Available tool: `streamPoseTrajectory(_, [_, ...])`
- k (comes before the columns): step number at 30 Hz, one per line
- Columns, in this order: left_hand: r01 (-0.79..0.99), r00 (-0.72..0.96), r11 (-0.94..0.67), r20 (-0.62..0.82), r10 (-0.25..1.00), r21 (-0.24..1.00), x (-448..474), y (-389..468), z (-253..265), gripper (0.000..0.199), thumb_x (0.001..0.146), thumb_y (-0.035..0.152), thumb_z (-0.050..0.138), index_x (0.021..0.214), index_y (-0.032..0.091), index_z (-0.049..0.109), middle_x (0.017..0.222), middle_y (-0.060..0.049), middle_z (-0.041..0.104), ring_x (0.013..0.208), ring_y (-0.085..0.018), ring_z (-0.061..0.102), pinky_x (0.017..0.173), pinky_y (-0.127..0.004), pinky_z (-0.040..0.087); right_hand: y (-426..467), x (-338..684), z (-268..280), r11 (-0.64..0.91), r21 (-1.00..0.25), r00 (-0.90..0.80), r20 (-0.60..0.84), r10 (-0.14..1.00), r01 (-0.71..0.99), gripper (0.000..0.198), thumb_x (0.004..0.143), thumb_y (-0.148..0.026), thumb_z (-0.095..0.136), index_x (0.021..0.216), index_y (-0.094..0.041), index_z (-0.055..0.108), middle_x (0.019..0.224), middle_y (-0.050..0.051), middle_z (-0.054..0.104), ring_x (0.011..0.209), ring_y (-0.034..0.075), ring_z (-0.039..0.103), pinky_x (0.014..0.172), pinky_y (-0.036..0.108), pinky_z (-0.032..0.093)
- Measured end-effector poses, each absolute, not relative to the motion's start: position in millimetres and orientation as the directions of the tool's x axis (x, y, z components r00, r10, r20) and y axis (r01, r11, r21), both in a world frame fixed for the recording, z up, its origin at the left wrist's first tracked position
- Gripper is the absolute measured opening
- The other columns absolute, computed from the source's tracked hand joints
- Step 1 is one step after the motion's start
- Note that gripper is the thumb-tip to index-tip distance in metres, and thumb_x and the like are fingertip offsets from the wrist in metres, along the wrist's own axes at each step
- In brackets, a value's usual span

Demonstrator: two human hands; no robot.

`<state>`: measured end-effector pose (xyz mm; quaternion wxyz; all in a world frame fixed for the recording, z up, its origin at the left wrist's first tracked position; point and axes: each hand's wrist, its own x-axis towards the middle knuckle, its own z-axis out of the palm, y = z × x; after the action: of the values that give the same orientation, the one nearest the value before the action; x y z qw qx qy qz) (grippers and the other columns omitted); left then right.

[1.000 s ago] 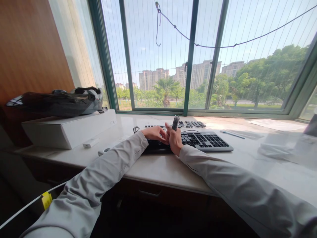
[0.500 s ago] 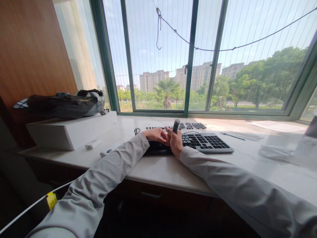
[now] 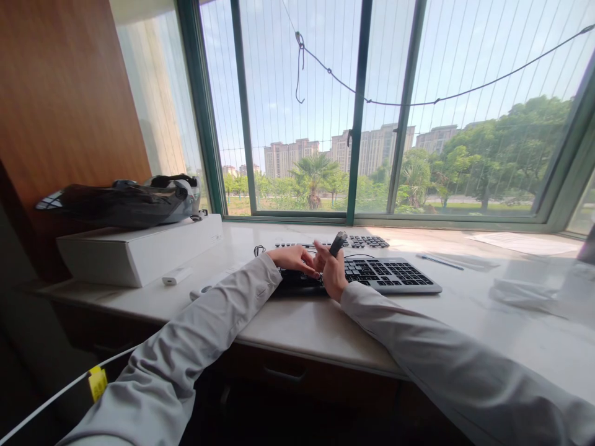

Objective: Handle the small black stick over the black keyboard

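Observation:
A keyboard (image 3: 406, 274) with a grey frame lies on the white marbled desk, and its left part is hidden by my hands. My right hand (image 3: 333, 275) is closed around a short dark tool (image 3: 338, 243) that sticks up out of the fist, its top leaning right. What kind of tool it is I cannot tell. My left hand (image 3: 296, 257) reaches over the keyboard's left half, fingers bent down and pressed together close to the right hand. Anything in those fingertips is hidden. Behind the keyboard, loose black keycaps (image 3: 369, 241) lie in rows.
On the left stands a white box (image 3: 139, 251) with a dark bag-like bundle (image 3: 123, 203) on it. A small white device (image 3: 177, 276) lies beside the box. To the right are a pen (image 3: 440, 261), a clear plastic bag (image 3: 525, 291) and paper (image 3: 523, 243). Windows rise behind the desk.
The tool in my right hand has tipped further to the right. Both hands stay over the keyboard. The whole view has shifted slightly, with the desk now lower in the picture.

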<state>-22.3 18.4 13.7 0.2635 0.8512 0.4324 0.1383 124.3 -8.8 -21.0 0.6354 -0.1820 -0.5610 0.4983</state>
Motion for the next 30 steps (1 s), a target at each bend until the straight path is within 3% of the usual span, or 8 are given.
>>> streamPoseTrajectory(3, [0.643, 0.559, -0.44, 0.009, 0.829, 0.627, -23, 17, 17, 0.043, 0.066, 0.054, 0.074, 0.083, 0.015, 0.076, 0.075, -0.003, 0.069, 0.058, -0.01, 0.052, 0.058, -0.023, 0.04, -2, 131, -15, 0.523, -0.781, -0.12, 0.588, 0.8, -0.341, 0.052, 0.077, -0.054, 0.059, 0.047, -0.021, 0.032, 0.044, -0.006, 0.025, 0.044, 0.008, 0.021, 0.045, 0.026, 0.021])
streamPoseTrajectory(6, [0.615, 0.483, -0.389, 0.062, 0.874, 0.685, -24, 20, 15, 0.047, 0.064, 0.054, 0.075, 0.089, 0.014, 0.075, 0.085, -0.006, 0.071, 0.055, -0.009, 0.052, 0.057, -0.024, 0.043, 8, 144, -9, 0.681, -0.731, -0.094, 0.681, 0.726, -0.038, 0.052, 0.081, -0.057, 0.052, 0.049, -0.02, 0.035, 0.047, -0.004, 0.032, 0.049, 0.01, 0.029, 0.05, 0.026, 0.024])
streamPoseTrajectory(10, [0.587, 0.407, -0.358, 0.117, 0.906, 0.726, -26, 27, 8, 0.05, 0.066, 0.054, 0.074, 0.093, 0.012, 0.071, 0.092, -0.01, 0.071, 0.056, -0.01, 0.055, 0.056, -0.025, 0.046, 16, 164, -2, 0.717, -0.487, -0.163, 0.759, 0.63, 0.498, 0.047, 0.086, -0.051, 0.047, 0.053, -0.019, 0.051, 0.052, 0.001, 0.05, 0.054, 0.013, 0.041, 0.054, 0.027, 0.023])
streamPoseTrajectory(13, [0.553, 0.384, -0.385, 0.183, 0.905, 0.739, -25, 29, 6, 0.05, 0.068, 0.051, 0.073, 0.097, 0.011, 0.068, 0.09, -0.011, 0.07, 0.064, -0.013, 0.058, 0.052, -0.023, 0.046, 16, 175, 1, 0.634, -0.294, -0.277, 0.714, 0.643, 0.715, 0.035, 0.087, -0.043, 0.048, 0.067, -0.02, 0.065, 0.065, 0.005, 0.064, 0.063, 0.016, 0.054, 0.057, 0.028, 0.025])
streamPoseTrajectory(20, [0.644, 0.261, -0.431, 0.348, 0.9, 0.632, -26, 29, 6, 0.037, 0.075, 0.039, 0.066, 0.101, 0.012, 0.067, 0.084, -0.006, 0.067, 0.052, -0.008, 0.049, 0.048, -0.021, 0.042, 18, 179, 0, 0.545, -0.14, -0.389, 0.558, 0.733, 0.827, 0.029, 0.087, -0.035, 0.047, 0.086, -0.023, 0.073, 0.083, 0.01, 0.072, 0.075, 0.021, 0.064, 0.062, 0.027, 0.033])
streamPoseTrajectory(25, [0.721, 0.267, -0.52, 0.508, 0.819, 0.459, -28, 30, 3, 0.029, 0.077, 0.035, 0.062, 0.098, 0.016, 0.07, 0.089, -0.006, 0.07, 0.081, -0.017, 0.063, 0.071, -0.024, 0.048, 26, 178, -7, 0.581, -0.138, -0.43, 0.542, 0.722, 0.802, 0.029, 0.088, -0.031, 0.045, 0.089, -0.022, 0.072, 0.086, 0.011, 0.072, 0.078, 0.021, 0.064, 0.063, 0.027, 0.034])
streamPoseTrajectory(30, [0.672, 0.276, -0.543, 0.511, 0.814, 0.502, -23, 25, 6, 0.037, 0.081, 0.046, 0.06, 0.099, 0.015, 0.07, 0.096, -0.008, 0.071, 0.074, -0.015, 0.062, 0.068, -0.024, 0.048, 30, 179, -13, 0.575, -0.164, -0.43, 0.511, 0.745, 0.801, 0.025, 0.084, -0.026, 0.05, 0.101, -0.023, 0.067, 0.086, 0.009, 0.071, 0.079, 0.021, 0.064, 0.062, 0.027, 0.035])
